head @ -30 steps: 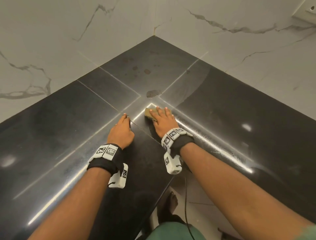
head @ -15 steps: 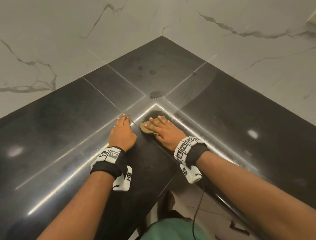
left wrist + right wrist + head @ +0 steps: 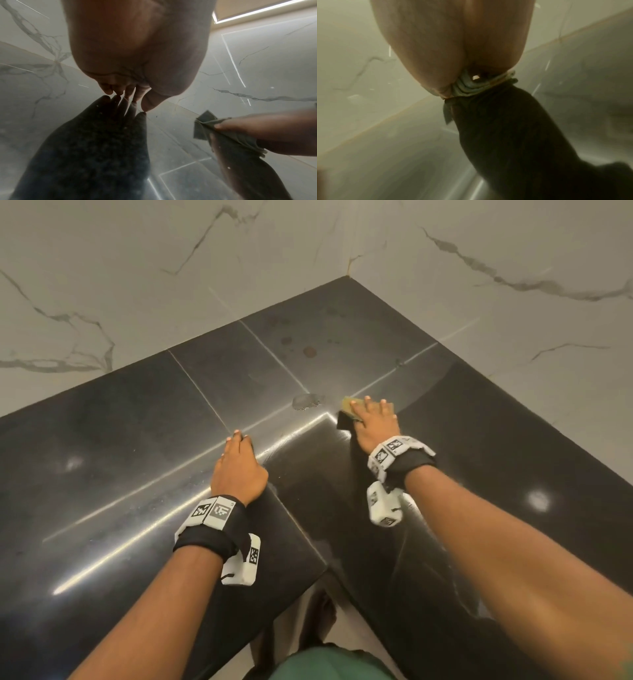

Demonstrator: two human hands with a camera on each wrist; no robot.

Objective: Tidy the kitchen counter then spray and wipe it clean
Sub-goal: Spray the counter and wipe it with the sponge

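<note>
A glossy black stone counter point(image 3: 137, 440) fills the corner between two marble walls. My right hand point(image 3: 371, 422) lies flat on a folded yellow-green cloth point(image 3: 347, 405), fingers straight, pressing it onto the counter near the tile joints. The cloth point(image 3: 205, 121) shows folded under the right hand point(image 3: 257, 128) in the left wrist view, and its layered edge point(image 3: 471, 86) shows under the palm in the right wrist view. My left hand point(image 3: 238, 463) rests flat on the counter to the left, fingers together, holding nothing; its fingertips point(image 3: 120, 90) touch the surface.
A wet patch point(image 3: 305, 402) sits just left of the cloth. Dried round spots point(image 3: 308, 350) mark the back corner tile. White marble walls point(image 3: 102, 285) close the counter at the back and the right. The counter's front edge point(image 3: 322, 570) forms an inner corner near my body.
My right hand has slid the cloth away from me and to the right, off the spot beside my left hand. The left hand has stayed planted.
</note>
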